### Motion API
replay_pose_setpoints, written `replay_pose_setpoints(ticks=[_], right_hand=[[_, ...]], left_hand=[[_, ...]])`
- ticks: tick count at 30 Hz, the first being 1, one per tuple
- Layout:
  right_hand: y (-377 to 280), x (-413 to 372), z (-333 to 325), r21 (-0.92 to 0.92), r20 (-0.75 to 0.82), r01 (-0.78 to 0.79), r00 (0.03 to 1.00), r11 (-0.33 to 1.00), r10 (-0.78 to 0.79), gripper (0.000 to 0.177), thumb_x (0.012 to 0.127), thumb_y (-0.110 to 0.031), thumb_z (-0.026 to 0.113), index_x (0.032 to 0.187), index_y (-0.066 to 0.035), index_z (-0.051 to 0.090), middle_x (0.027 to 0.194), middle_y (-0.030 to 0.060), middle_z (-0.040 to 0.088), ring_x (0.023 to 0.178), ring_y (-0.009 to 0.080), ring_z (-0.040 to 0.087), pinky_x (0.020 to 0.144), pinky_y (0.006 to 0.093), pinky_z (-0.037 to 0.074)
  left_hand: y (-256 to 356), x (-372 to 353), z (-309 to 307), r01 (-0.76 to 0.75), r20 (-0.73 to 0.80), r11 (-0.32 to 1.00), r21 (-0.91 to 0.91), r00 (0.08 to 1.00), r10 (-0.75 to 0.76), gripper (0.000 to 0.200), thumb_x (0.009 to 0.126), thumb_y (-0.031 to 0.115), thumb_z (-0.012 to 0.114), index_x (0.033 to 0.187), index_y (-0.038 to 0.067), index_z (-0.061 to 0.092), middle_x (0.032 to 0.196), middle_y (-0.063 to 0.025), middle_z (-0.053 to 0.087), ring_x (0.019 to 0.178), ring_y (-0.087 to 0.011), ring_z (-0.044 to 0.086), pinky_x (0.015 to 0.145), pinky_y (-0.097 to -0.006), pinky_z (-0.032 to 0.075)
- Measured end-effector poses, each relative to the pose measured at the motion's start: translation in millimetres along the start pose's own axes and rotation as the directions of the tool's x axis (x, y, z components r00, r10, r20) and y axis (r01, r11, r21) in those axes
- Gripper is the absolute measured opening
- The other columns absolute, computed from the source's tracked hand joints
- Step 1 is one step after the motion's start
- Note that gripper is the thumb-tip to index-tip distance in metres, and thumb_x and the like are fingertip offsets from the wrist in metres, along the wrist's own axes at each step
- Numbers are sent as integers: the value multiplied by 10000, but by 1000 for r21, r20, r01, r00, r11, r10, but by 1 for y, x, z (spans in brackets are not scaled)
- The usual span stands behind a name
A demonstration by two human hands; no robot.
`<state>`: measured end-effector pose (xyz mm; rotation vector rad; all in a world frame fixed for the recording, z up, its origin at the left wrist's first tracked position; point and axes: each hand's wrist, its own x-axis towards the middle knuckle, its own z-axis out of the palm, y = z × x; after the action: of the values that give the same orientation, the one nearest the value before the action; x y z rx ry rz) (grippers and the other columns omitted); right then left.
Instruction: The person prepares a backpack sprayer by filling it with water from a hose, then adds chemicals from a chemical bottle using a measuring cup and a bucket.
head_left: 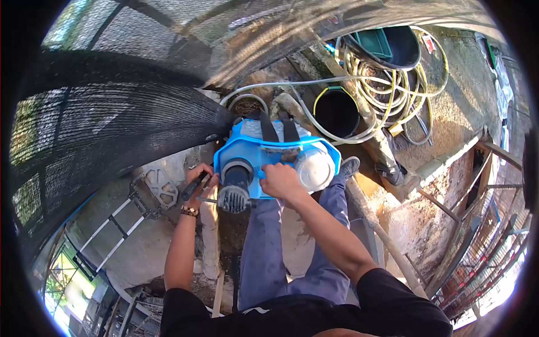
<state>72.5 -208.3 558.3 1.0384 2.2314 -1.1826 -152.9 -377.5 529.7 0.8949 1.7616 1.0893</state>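
A blue machine (pixel 252 147) with dark straps and a round whitish cap (pixel 315 169) stands before my knees. At its left front a black cylinder ends in a grey slotted cap (pixel 234 199). My left hand (pixel 200 183), beside that cylinder, is wrapped round a black ribbed handle (pixel 192 187). My right hand (pixel 279 181) is closed at the machine's front, between the cylinder and the whitish cap, on a small blue part (pixel 261 174).
A pale coiled hose (pixel 393 98) lies at upper right near a black bucket (pixel 337 112) and a dark tub (pixel 409 46). Black netting (pixel 129 123) hangs at left, above a metal frame with a telescopic handle (pixel 126 224). A wooden pole (pixel 384 236) slants at right.
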Motion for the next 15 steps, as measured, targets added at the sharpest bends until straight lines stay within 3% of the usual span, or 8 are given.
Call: replay_pose_setpoints(ticks=[4, 7, 11, 12, 15], right_hand=[[4, 7, -2, -43, -62, 58, 996, 997, -60, 248, 713, -234, 651, 880, -61, 713, 841, 202, 697, 844, 371, 682, 828, 468, 503], [28, 18, 6, -87, -109, 132, 984, 987, -141, 245, 703, -237, 660, 881, -77, 712, 850, 167, 703, 883, 333, 671, 848, 431, 471], [41, 15, 37, -124, -129, 220, 963, 968, -235, 277, 692, -243, 665, 916, -84, 704, 875, 119, 709, 936, 303, 655, 863, 418, 454], [39, 15, 33, -103, -100, 201, 972, 974, -211, 301, 682, -240, 678, 940, -86, 696, 933, 123, 690, 949, 301, 642, 861, 414, 450], [39, 8, 21, 30, -249, 243, 941, 970, -228, 311, 683, -209, 688, 962, -70, 673, 966, 141, 654, 957, 312, 623, 856, 418, 458]], left_hand=[[2, -7, 4, 79, -24, 997, -2, 997, -79, 251, 834, 136, 779, 814, 35, 550, 795, -41, 611, 743, -112, 598, 689, -267, 496], [4, -10, 12, -2, -37, 999, 35, 999, 4, 244, 820, 102, 791, 823, 31, 558, 819, -46, 625, 757, -125, 609, 732, -285, 501], [24, -27, 17, 10, -138, 996, 89, 990, 2, 218, 794, 21, 787, 840, 28, 575, 842, -62, 647, 801, -139, 623, 777, -297, 507], [24, -30, 19, 4, -142, 997, 77, 990, 7, 208, 788, -15, 774, 850, 26, 579, 850, -70, 650, 817, -141, 627, 781, -298, 513], [15, -37, 24, 77, -176, 997, -29, 981, -80, 169, 825, -28, 740, 844, 20, 579, 847, -68, 652, 819, -139, 627, 790, -302, 514]])
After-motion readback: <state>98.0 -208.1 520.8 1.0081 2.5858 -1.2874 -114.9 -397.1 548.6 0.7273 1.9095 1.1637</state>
